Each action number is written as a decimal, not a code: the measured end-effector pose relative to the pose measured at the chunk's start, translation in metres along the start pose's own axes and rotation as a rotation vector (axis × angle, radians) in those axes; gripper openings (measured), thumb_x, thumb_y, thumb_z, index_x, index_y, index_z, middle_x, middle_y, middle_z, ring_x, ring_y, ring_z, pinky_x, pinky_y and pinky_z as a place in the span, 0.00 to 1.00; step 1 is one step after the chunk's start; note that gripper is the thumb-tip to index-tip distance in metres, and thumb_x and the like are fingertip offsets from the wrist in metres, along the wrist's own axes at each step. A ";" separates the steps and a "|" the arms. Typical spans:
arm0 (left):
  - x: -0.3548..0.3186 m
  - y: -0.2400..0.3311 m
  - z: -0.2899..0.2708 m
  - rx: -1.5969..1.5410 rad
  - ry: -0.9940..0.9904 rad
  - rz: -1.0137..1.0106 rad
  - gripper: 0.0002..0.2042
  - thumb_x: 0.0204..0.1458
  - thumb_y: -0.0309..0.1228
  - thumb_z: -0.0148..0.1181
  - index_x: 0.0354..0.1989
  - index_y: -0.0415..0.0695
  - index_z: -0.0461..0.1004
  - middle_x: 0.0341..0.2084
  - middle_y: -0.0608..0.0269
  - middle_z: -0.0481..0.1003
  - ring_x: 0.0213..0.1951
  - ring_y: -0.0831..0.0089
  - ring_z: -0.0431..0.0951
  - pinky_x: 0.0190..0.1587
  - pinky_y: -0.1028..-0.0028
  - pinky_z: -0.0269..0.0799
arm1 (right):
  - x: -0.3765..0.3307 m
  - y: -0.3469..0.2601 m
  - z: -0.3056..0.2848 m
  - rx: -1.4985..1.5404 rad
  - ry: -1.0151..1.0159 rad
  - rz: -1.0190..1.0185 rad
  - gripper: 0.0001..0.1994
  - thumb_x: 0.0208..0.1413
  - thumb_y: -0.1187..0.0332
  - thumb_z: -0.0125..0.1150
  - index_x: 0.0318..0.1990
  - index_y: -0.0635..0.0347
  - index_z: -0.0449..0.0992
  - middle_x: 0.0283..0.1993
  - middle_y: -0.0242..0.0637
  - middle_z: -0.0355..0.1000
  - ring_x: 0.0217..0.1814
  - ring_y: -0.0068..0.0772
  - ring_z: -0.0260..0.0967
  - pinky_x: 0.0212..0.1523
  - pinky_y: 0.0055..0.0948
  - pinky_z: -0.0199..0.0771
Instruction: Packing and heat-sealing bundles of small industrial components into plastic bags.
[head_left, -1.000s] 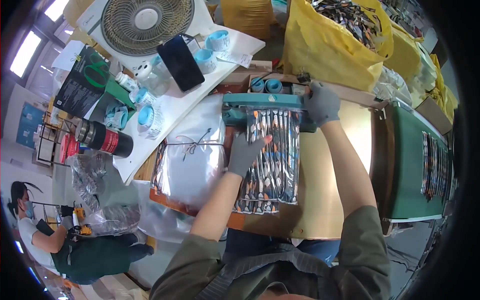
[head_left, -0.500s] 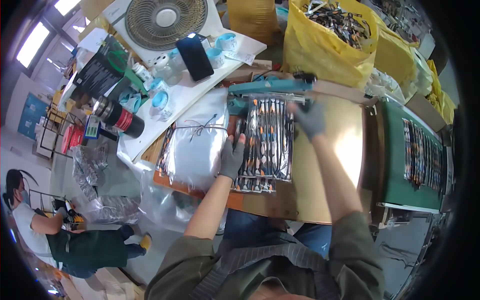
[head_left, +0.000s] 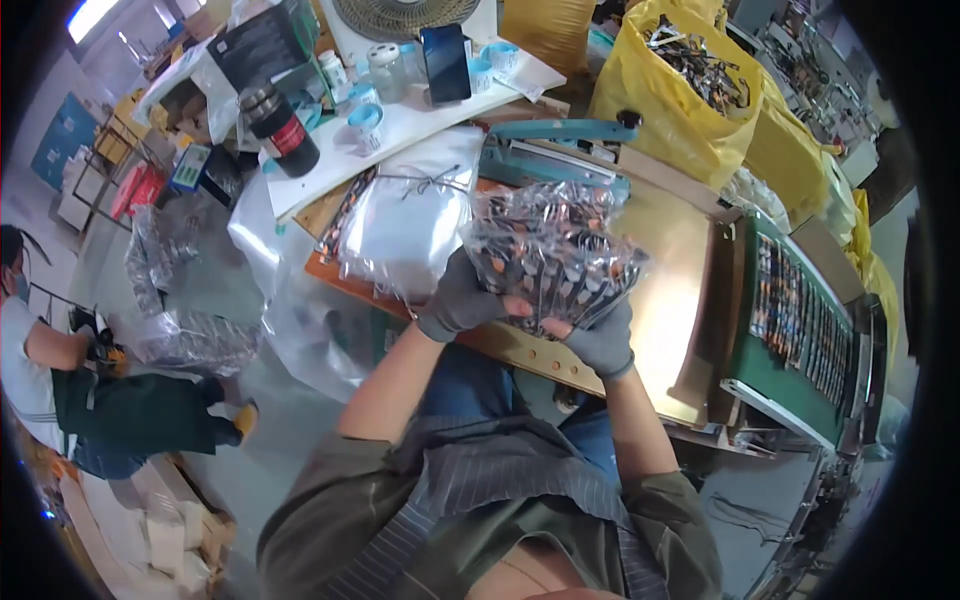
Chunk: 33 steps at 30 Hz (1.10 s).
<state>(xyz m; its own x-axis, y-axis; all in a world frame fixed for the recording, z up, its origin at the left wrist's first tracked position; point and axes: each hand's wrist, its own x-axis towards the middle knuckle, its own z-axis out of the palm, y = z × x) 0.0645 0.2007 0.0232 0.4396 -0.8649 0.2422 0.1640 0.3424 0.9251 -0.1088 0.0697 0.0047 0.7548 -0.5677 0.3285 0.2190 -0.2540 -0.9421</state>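
Clear plastic bags (head_left: 555,262) packed with dark, orange-and-white-marked slender pieces are bunched between my hands above the table front. My left hand (head_left: 458,300), in a grey fingerless glove, grips their left side with the thumb across the near edge. On the right, my right hand (head_left: 603,342), gloved alike, holds the near right corner, its thumb close to the other thumb. Most fingers are hidden beneath the bags. A stack of empty clear bags (head_left: 405,220), with a dark string over it, lies left of my left hand. Behind the packed bags stands a blue-green lever bag sealer (head_left: 555,130).
To the right, a green conveyor belt (head_left: 748,345) carries a row of similar pieces (head_left: 800,320). A yellow sack (head_left: 640,110) full of pieces stands behind. The white shelf (head_left: 330,175) at back left holds a thermos (head_left: 280,135) and a phone (head_left: 446,65). Another person (head_left: 130,400) works at far left.
The packed bags have been lifted off the table and tilted up toward me. My right hand has come from the far edge to the near right corner. The sealer's lever stands higher.
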 end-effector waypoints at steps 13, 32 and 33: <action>-0.079 -0.030 0.005 -0.248 0.077 -0.168 0.35 0.35 0.34 0.72 0.53 0.37 0.62 0.45 0.59 0.71 0.49 0.72 0.69 0.54 0.73 0.63 | -0.051 0.026 0.022 0.186 -0.185 0.434 0.37 0.33 0.60 0.69 0.55 0.65 0.63 0.48 0.39 0.68 0.46 0.34 0.67 0.47 0.31 0.69; -0.213 0.021 -0.063 1.183 0.329 -0.361 0.10 0.52 0.38 0.54 0.38 0.48 0.74 0.29 0.51 0.76 0.34 0.56 0.77 0.36 0.65 0.71 | -0.016 -0.063 0.040 0.823 -0.365 0.786 0.33 0.35 0.66 0.61 0.56 0.56 0.62 0.43 0.52 0.68 0.40 0.49 0.69 0.37 0.43 0.74; -0.230 0.001 -0.035 1.205 0.371 -0.385 0.10 0.52 0.38 0.54 0.38 0.48 0.74 0.29 0.51 0.76 0.34 0.56 0.77 0.36 0.65 0.71 | -0.001 -0.040 0.046 0.835 -0.504 0.911 0.35 0.30 0.73 0.65 0.55 0.57 0.64 0.42 0.51 0.70 0.39 0.48 0.70 0.35 0.41 0.74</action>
<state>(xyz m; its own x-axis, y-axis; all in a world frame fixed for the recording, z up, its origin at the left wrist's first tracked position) -0.0053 0.4128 -0.0424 0.7882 -0.6154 -0.0091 -0.4672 -0.6079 0.6420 -0.0897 0.1166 0.0386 0.9379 0.1182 -0.3260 -0.3085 0.7138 -0.6288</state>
